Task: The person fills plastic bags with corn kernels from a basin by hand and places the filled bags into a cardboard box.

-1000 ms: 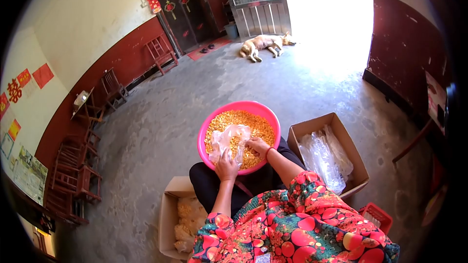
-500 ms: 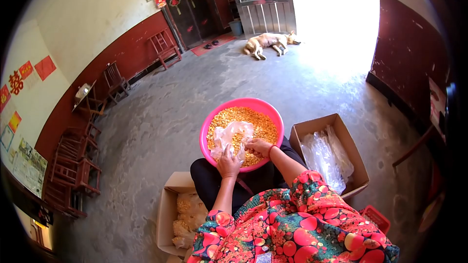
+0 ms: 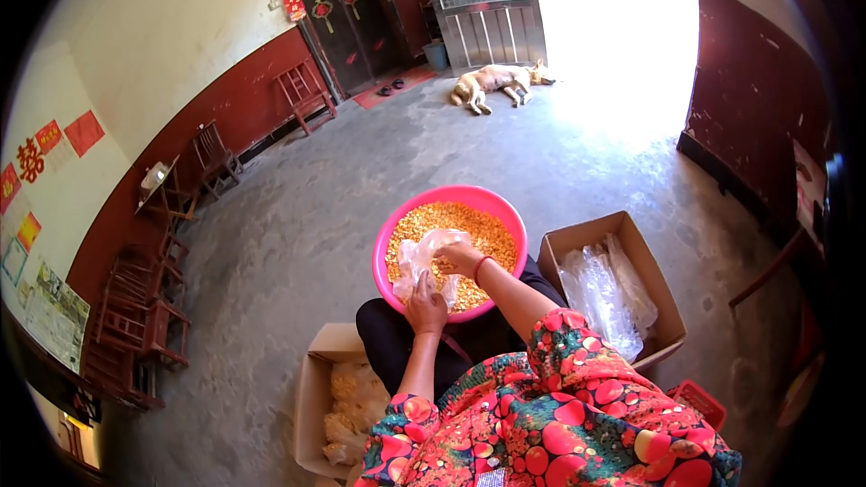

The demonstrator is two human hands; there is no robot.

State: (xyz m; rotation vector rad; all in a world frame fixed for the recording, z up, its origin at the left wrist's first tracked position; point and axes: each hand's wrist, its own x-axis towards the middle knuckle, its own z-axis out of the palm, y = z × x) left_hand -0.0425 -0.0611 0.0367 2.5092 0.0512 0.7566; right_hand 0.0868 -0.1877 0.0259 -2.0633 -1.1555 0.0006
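Note:
A pink basin (image 3: 382,272) full of yellow corn kernels (image 3: 487,234) rests on my lap. Over the kernels is a clear plastic bag (image 3: 413,257), crumpled and partly spread. My left hand (image 3: 426,308) grips the bag's near side, its fingers closed on the film. At the bag's upper right part is my right hand (image 3: 462,259), a red band round the wrist. Its fingers are bent against the film, and their tips are partly hidden.
Right of the basin, an open cardboard box (image 3: 663,307) holds clear plastic bags (image 3: 603,293). A second box (image 3: 311,415), at lower left, contains filled bags (image 3: 352,401). A dog (image 3: 496,83) lies near the doorway. Wooden chairs (image 3: 302,95) line the left wall. A red basket (image 3: 702,401) sits lower right.
My right hand has moved up and left, from the bag's right edge to its upper part. My left hand stays on the bag, turned slightly. The view has shifted a little.

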